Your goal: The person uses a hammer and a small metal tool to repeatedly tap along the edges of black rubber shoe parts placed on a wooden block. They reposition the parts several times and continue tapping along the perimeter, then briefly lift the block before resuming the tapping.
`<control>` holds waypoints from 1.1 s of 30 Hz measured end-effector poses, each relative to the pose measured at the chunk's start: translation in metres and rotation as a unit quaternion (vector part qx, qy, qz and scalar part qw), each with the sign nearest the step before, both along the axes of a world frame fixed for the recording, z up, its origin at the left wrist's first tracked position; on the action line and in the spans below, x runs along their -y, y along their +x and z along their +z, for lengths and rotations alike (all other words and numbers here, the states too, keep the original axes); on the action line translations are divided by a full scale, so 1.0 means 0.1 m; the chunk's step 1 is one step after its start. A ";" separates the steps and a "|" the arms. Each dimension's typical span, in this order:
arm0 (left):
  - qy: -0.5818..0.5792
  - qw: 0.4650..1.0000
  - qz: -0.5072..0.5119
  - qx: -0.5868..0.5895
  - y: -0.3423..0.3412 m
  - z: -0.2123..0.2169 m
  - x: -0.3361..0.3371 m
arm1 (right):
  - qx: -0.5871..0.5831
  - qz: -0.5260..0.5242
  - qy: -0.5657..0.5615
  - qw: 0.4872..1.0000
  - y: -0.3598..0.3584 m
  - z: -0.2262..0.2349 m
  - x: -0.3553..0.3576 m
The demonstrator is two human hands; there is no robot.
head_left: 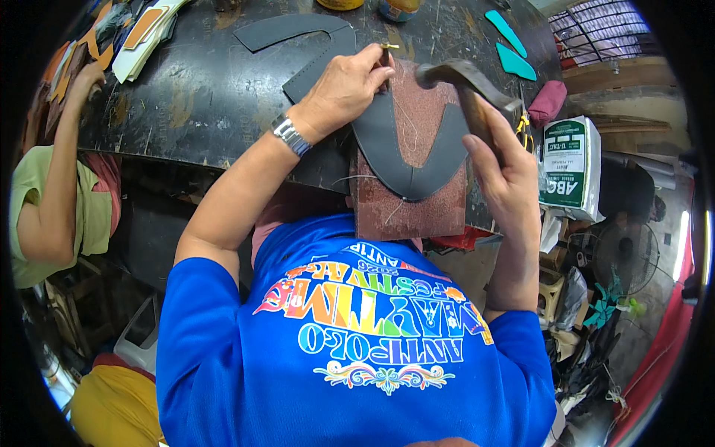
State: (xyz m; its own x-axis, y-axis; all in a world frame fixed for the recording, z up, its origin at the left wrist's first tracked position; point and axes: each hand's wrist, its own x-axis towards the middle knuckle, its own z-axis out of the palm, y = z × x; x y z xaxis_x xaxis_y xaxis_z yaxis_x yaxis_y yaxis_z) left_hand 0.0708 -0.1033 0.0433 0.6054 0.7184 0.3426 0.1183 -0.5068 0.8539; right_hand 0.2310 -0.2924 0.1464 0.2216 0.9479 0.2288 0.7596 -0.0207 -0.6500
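Observation:
My left hand [342,89], with a silver watch at the wrist, pinches a small dark punch-like tool [385,56] with a brass-coloured end. It stands over the end of one arm of a black U-shaped shoe upper piece [406,179]. That piece has rows of small marks and lies on a reddish-brown board [410,220] at the table's near edge. Loose pale thread [408,127] trails across the board. My right hand [503,167] is closed around the wooden handle of a hammer [462,74], whose dark metal head is raised over the board's right side.
A second black upper piece [298,33] lies on the dark table [201,97]. Teal cut pieces [514,63] and jars [400,9] are farther back. A co-worker's hand [88,80] rests near stacked patterns [145,37]. A white-and-green package [570,164] stands at the right.

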 end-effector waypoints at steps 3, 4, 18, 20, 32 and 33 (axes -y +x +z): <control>0.038 0.999 -0.018 0.028 -0.04 -0.04 0.01 | -0.108 -0.021 -0.007 0.994 0.00 -0.04 0.05; 0.046 0.998 -0.017 0.026 -0.05 -0.05 0.01 | -0.127 -0.025 -0.003 0.992 0.00 -0.07 0.07; 0.207 0.978 -0.034 0.015 -0.02 -0.04 0.06 | -0.233 -0.017 0.072 0.970 -0.11 0.11 0.12; 0.219 0.975 -0.018 -0.004 0.00 -0.03 0.12 | -0.282 0.059 0.263 0.921 -0.12 0.16 0.13; 0.020 0.999 -0.015 0.039 -0.05 -0.04 0.07 | -0.152 -0.034 -0.021 0.988 -0.02 -0.09 0.10; 0.033 0.999 -0.016 0.024 -0.06 -0.05 0.08 | -0.164 -0.030 -0.008 0.986 -0.01 -0.11 0.10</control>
